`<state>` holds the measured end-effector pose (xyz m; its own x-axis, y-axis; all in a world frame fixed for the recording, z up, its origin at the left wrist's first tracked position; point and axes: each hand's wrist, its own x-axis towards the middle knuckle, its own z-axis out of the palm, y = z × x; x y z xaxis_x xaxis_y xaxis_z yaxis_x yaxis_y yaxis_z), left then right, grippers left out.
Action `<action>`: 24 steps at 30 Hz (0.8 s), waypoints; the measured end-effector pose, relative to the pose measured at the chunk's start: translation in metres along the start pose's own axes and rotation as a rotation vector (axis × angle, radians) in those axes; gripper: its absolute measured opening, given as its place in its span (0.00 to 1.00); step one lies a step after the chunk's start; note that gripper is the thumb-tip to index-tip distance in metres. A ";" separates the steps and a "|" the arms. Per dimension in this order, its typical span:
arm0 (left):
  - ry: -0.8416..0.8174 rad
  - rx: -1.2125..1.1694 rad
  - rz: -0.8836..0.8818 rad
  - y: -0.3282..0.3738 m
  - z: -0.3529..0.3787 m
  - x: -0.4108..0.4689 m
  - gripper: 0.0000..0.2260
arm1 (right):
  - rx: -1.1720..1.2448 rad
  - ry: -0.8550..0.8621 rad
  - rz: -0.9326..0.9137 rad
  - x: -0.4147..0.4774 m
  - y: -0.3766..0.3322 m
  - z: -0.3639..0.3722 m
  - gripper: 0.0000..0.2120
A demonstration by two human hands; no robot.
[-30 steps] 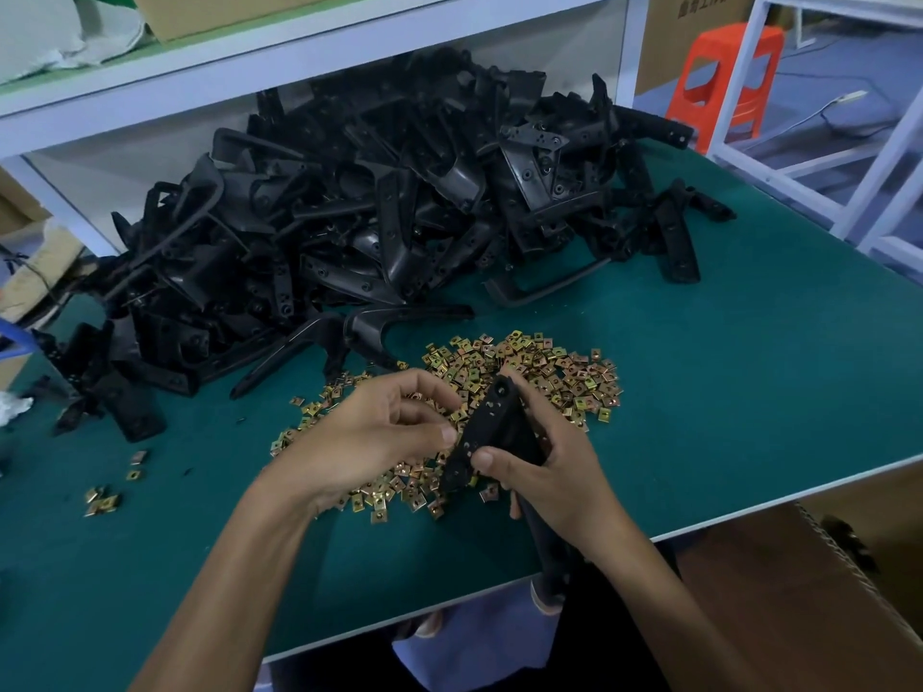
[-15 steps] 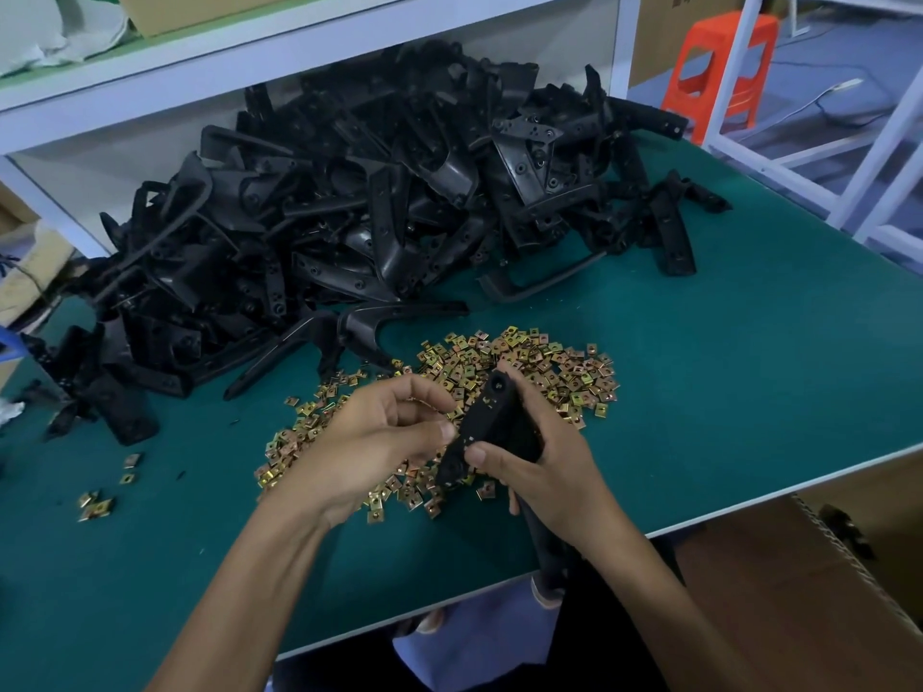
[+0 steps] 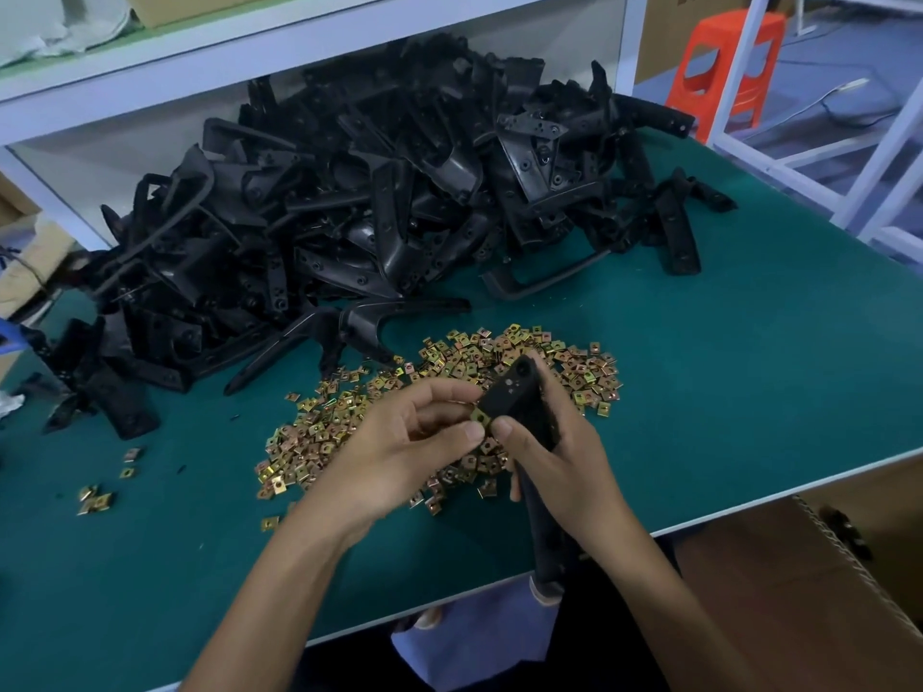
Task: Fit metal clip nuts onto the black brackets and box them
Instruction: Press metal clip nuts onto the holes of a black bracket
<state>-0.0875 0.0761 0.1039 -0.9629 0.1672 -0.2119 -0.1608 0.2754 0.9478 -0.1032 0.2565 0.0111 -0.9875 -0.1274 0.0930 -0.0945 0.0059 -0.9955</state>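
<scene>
My right hand (image 3: pixel 554 467) grips a black bracket (image 3: pixel 519 397) that stands up over the green table, its lower end reaching past the table's front edge. A gold clip nut (image 3: pixel 480 417) sits on the bracket's left edge, pinched between the thumb and fingers of my left hand (image 3: pixel 399 442). Beneath both hands spreads a loose heap of clip nuts (image 3: pixel 574 372). A big pile of black brackets (image 3: pixel 374 207) fills the back of the table.
A few stray clip nuts (image 3: pixel 95 499) lie at the left of the green table (image 3: pixel 749 367). An open cardboard box (image 3: pixel 799 591) stands below the table's right front edge. White shelf posts (image 3: pixel 630 37) rise behind the pile, an orange stool (image 3: pixel 724 67) beyond.
My left thumb and fingers have closed in on the bracket's left edge, and a clip nut now shows there. The right hand keeps hold of the bracket.
</scene>
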 end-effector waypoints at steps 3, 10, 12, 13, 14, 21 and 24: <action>0.110 0.290 0.056 -0.006 0.005 -0.005 0.21 | -0.034 0.025 -0.021 0.000 0.003 0.000 0.36; 0.461 0.612 0.336 -0.016 0.026 -0.008 0.12 | -0.080 0.032 -0.068 0.003 0.007 0.002 0.33; 0.488 0.624 0.394 -0.016 0.028 -0.006 0.11 | -0.079 0.038 -0.060 0.003 0.006 0.003 0.34; 0.489 0.626 0.418 -0.017 0.029 -0.006 0.10 | -0.064 0.039 -0.054 0.002 0.005 0.003 0.34; 0.488 0.622 0.437 -0.017 0.030 -0.005 0.09 | -0.052 0.044 -0.049 0.002 0.004 0.003 0.33; 0.477 0.541 0.480 -0.015 0.034 0.000 0.11 | -0.059 0.103 -0.075 0.004 0.003 0.004 0.27; 0.454 0.531 0.461 -0.016 0.033 0.002 0.11 | -0.029 0.122 -0.077 0.003 0.003 0.004 0.27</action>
<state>-0.0794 0.1033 0.0806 -0.9191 0.0059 0.3939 0.2846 0.7013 0.6536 -0.1064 0.2526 0.0083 -0.9850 -0.0073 0.1724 -0.1725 0.0295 -0.9846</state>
